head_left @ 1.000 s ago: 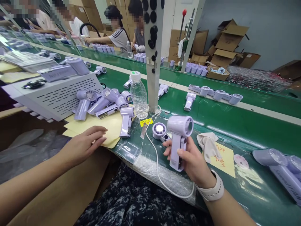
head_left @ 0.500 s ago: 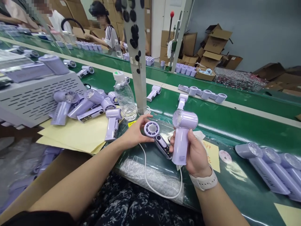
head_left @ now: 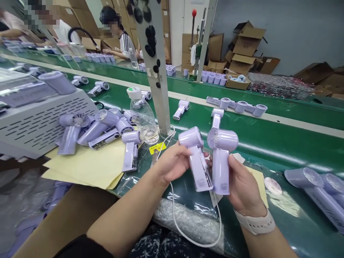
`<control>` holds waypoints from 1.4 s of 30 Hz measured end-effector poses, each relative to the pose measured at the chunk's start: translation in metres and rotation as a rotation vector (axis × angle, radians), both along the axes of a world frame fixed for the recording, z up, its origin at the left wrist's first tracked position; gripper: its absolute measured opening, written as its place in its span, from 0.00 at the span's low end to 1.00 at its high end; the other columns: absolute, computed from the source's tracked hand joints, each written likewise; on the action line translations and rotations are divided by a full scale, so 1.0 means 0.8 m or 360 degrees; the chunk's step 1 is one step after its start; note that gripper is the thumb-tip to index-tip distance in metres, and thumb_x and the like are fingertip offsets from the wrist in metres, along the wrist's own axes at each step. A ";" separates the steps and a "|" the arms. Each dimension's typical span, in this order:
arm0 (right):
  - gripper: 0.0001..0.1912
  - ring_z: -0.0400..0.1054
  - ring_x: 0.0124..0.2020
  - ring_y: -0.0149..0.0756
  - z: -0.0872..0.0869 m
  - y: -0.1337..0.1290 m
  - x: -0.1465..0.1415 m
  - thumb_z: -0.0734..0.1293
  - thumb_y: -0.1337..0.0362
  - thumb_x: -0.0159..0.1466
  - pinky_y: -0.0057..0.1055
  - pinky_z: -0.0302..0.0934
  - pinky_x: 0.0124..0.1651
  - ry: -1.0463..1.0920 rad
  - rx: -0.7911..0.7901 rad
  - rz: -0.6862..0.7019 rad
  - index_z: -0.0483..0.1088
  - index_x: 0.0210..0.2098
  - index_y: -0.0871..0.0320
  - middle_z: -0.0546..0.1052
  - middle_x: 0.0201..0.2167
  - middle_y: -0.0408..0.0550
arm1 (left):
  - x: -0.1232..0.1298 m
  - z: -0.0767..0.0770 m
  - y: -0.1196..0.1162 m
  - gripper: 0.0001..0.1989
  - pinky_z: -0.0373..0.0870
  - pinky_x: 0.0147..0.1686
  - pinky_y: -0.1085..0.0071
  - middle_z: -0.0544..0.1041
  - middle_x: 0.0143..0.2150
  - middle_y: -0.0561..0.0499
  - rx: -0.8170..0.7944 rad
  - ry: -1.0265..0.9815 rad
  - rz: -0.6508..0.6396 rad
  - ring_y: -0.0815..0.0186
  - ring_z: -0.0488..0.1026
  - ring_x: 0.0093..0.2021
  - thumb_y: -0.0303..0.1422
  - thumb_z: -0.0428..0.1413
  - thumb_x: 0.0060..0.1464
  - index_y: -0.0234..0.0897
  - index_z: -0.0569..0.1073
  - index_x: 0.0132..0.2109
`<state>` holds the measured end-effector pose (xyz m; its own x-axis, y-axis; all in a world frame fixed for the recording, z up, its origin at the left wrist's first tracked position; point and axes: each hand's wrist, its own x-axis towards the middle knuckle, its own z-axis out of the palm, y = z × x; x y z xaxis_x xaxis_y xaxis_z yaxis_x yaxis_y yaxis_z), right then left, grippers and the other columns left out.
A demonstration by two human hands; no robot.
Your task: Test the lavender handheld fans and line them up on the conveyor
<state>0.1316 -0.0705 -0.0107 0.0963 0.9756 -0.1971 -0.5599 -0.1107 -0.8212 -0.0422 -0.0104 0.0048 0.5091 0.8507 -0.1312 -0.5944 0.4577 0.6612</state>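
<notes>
My left hand holds a lavender handheld fan by its upper handle, tilted, with its round head at the top. Close beside it, my right hand grips a second lavender fan upright, thumb on the side of the handle. The two handles nearly touch at their lower ends. A white cable loops down below both fans, over a bubble-wrap bundle at the table's front edge. Another fan stands just behind the right one.
A clear bottle stands by a metal post. Several fans lie on yellow sheets at left beside a vented grey box. More fans lie at right and on the green conveyor. People sit across the line.
My left hand has moved right and lifted its fan from the table, now showing the back of its handle. The view has shifted slightly, and the right hand still holds its fan.
</notes>
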 end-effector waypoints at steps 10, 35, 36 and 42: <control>0.15 0.75 0.32 0.37 0.009 -0.004 -0.006 0.67 0.54 0.64 0.33 0.73 0.39 0.0217 -0.0093 0.0215 0.80 0.33 0.57 0.80 0.31 0.49 | -0.011 -0.011 -0.008 0.29 0.75 0.36 0.73 0.78 0.32 0.53 0.0023 -0.0006 -0.0102 0.68 0.78 0.31 0.36 0.78 0.35 0.33 0.74 0.41; 0.11 0.80 0.35 0.41 0.016 -0.001 -0.007 0.61 0.63 0.68 0.37 0.73 0.34 -0.0008 0.0111 -0.0167 0.73 0.47 0.52 0.84 0.35 0.49 | -0.007 -0.015 -0.003 0.32 0.75 0.31 0.73 0.84 0.44 0.43 0.0423 0.0264 -0.0035 0.64 0.81 0.36 0.43 0.74 0.45 0.34 0.77 0.55; 0.11 0.80 0.35 0.41 0.016 -0.002 -0.005 0.62 0.62 0.68 0.38 0.74 0.35 -0.0035 0.0118 -0.0167 0.74 0.46 0.52 0.84 0.35 0.49 | -0.008 -0.014 -0.003 0.31 0.76 0.33 0.72 0.84 0.44 0.42 0.0446 0.0278 -0.0032 0.63 0.81 0.37 0.42 0.73 0.46 0.34 0.77 0.55; 0.26 0.71 0.60 0.52 0.025 -0.020 0.013 0.80 0.65 0.54 0.54 0.61 0.67 -0.0853 0.0700 -0.0174 0.74 0.50 0.48 0.81 0.53 0.48 | -0.012 -0.002 -0.016 0.18 0.71 0.59 0.54 0.84 0.48 0.45 0.1095 0.0686 0.0320 0.53 0.79 0.53 0.33 0.70 0.49 0.40 0.80 0.49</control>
<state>0.1417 -0.0867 0.0089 0.1720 0.9332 0.3155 -0.0544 0.3288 -0.9428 -0.0522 -0.0229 0.0031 0.3632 0.8814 0.3020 -0.2527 -0.2188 0.9425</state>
